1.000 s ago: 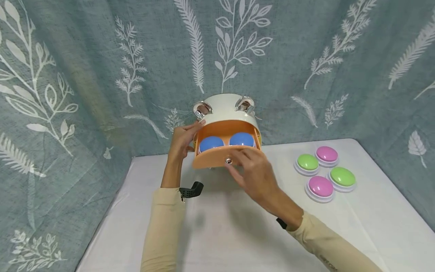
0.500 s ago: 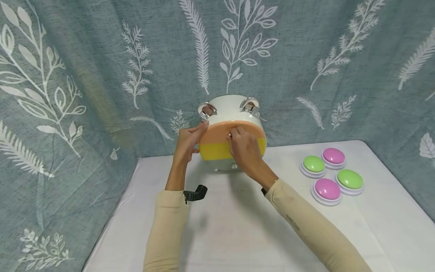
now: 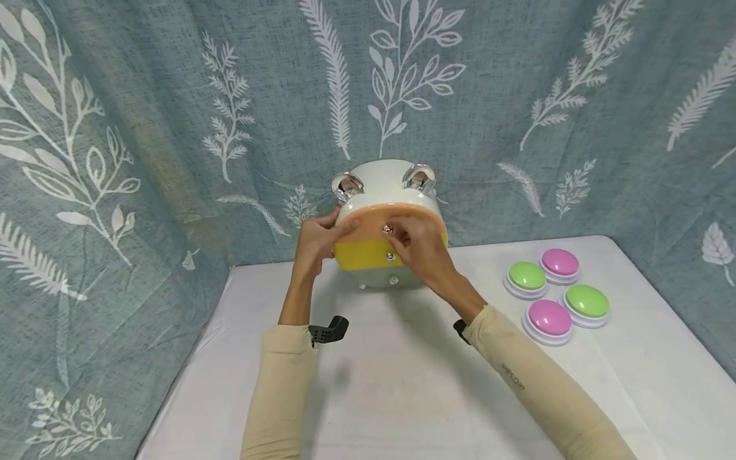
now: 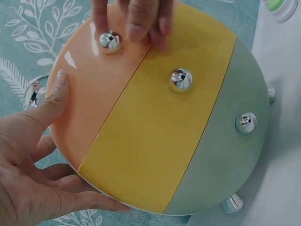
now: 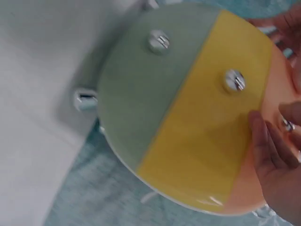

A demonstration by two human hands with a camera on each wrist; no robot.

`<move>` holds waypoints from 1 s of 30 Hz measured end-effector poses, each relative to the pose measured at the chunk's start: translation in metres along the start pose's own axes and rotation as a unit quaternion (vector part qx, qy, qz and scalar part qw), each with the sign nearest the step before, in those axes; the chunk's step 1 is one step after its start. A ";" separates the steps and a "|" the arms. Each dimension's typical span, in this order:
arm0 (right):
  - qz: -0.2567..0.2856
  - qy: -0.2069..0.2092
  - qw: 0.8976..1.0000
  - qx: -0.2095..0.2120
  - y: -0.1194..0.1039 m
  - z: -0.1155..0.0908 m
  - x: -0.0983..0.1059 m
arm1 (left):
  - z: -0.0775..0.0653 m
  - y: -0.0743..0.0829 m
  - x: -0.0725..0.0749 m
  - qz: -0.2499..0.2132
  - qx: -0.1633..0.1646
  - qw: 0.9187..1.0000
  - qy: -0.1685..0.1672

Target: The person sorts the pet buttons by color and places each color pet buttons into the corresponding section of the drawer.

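Observation:
A round toy drawer cabinet has a white shell, silver ear-like rings and a front of orange, yellow and green drawers, all closed. Each drawer carries a silver knob. My left hand holds the cabinet's left side, thumb on the orange drawer and fingers along the edge behind. My right hand is at the orange drawer's knob; one finger touches or nearly touches it, the others spread beside it. In the right wrist view, its fingertips lie near the seam between the orange and yellow drawer.
On the table to the right stand green domed push buttons and pink ones, all on white bases. A leaf-patterned curtain hangs close behind the cabinet and at both sides.
The orange drawer, open with two blue domed buttons inside, has been pushed shut by my right hand. That hand has since loosened at the knob, and my left thumb has moved onto the front.

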State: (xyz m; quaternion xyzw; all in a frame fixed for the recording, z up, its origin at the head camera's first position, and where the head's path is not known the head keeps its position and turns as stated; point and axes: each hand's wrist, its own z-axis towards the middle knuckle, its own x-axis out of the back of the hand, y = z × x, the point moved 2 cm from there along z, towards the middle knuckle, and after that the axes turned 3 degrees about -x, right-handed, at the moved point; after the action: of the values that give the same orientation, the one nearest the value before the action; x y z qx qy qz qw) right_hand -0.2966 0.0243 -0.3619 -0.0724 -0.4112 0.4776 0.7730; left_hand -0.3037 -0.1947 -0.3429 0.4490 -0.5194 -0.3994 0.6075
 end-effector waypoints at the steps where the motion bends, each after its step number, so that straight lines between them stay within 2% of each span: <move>1: 0.008 0.004 1.000 -0.011 0.002 -0.004 -0.001 | 0.000 0.000 0.000 0.002 0.000 1.000 0.002; 4: 0.029 0.025 0.997 -0.064 0.005 -0.020 -0.008 | 0.000 0.000 0.001 0.013 0.007 1.000 0.006; 7: 0.045 0.055 0.990 -0.119 0.006 -0.036 -0.018 | 0.000 -0.001 0.001 0.022 0.013 1.000 0.010; 10: 0.028 0.061 0.988 -0.136 0.004 -0.041 -0.031 | 0.001 -0.001 0.000 0.019 0.004 1.000 0.013; 17: -0.055 0.073 0.987 -0.133 -0.004 -0.036 -0.048 | 0.000 -0.003 -0.003 0.009 -0.005 1.000 0.013; 23: -0.092 0.064 0.986 -0.121 -0.010 -0.036 -0.046 | -0.001 -0.002 -0.004 0.010 -0.003 1.000 0.019; 30: -0.129 0.027 0.987 -0.087 -0.030 -0.055 -0.034 | -0.001 -0.004 -0.001 0.025 0.002 0.999 0.026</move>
State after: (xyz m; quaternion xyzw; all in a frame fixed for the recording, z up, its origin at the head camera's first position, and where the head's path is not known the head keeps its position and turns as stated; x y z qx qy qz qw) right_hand -0.2443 -0.0032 -0.4020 -0.0983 -0.4361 0.3343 0.8297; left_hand -0.3034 -0.1946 -0.3470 0.4472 -0.5158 -0.3709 0.6296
